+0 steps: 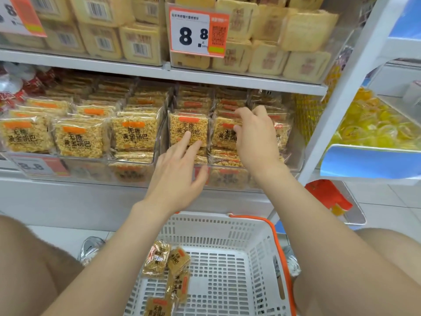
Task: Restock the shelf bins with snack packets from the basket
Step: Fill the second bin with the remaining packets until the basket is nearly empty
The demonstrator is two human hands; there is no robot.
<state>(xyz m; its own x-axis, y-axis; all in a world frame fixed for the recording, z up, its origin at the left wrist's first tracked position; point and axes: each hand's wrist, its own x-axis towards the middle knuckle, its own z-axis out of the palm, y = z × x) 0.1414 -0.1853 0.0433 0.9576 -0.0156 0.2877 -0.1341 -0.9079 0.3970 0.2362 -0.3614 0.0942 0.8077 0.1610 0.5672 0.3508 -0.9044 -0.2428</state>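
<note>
Clear shelf bins (pixel 296 165) on the middle shelf hold rows of golden rice-crust snack packets with orange labels. My left hand (pixel 180 169) reaches to the front packet (pixel 182 124) of one row, its straight index and middle fingertips touching the packet's face. My right hand (pixel 255 135) is at the neighbouring row to the right, fingers curled around the top and side of the front packet (pixel 224 133). Below, a white plastic basket (pixel 227 231) with an orange handle holds several of the same snack packets (pixel 168 272) at its left side.
The shelf above carries pale square cake packs (pixel 268 55) and a price tag reading 8.8 (pixel 198 33). To the right stands a second rack with a bin of yellow jelly cups (pixel 373 124). My knees flank the basket on the tiled floor.
</note>
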